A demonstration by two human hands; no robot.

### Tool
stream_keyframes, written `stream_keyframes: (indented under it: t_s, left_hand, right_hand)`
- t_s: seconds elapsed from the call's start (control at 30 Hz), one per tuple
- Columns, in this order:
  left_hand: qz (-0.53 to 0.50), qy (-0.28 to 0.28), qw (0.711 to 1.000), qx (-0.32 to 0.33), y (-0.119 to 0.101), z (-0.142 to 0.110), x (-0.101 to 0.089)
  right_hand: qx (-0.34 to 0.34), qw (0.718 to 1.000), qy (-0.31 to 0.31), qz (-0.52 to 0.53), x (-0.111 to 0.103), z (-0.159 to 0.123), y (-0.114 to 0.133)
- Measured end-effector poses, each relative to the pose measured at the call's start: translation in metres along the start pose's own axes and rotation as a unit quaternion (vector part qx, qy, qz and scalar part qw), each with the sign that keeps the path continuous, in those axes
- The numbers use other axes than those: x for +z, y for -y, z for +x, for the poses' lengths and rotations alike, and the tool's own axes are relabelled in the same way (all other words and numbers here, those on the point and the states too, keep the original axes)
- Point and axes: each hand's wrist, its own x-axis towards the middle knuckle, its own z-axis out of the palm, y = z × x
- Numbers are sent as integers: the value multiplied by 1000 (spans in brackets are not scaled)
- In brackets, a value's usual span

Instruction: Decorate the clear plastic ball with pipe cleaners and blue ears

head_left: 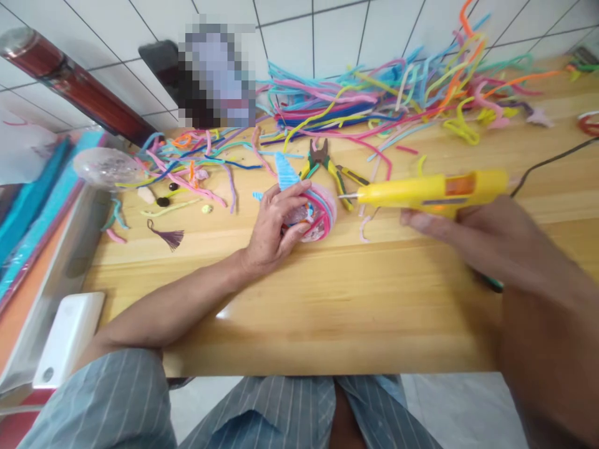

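Near the middle of the wooden table, my left hand [279,221] grips a round clear plastic ball [316,233] wrapped with pink and blue pipe cleaner. A blue cone of coiled pipe cleaner [286,171] points up beside my fingers. My right hand [472,231] is closed around the handle of a yellow hot glue gun [421,190], partly blurred. Its metal nozzle points left toward the ball, a short gap away. Just behind the ball lie pliers [320,159] with yellow and green handles.
Many coloured pipe cleaners [327,112] lie along the tiled wall. Another clear plastic ball [105,167], a purple tassel [171,236] and a dark red flask [79,87] are on the left. A white box [70,337] sits by the left edge. The glue gun's black cord [547,163] runs right.
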Motion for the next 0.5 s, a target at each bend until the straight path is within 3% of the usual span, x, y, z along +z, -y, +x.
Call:
stream_keyframes:
  t_s: [0.1, 0.27, 0.37, 0.5]
  left_hand:
    - [11, 3, 1000, -9, -2, 1, -1]
    - [3, -8, 1000, -10, -5, 2, -2]
    - [-5, -5, 1000, -21, -4, 0, -1]
    - [-11, -12, 1000, -21, 1, -1, 2]
  right_hand:
    - [22, 998, -52, 36, -28, -5, 0]
    - [128, 983, -127, 43, -65, -30, -13]
    - [183, 967, -178, 5, -80, -45, -38]
    - [277, 923, -264, -43, -94, -48, -82]
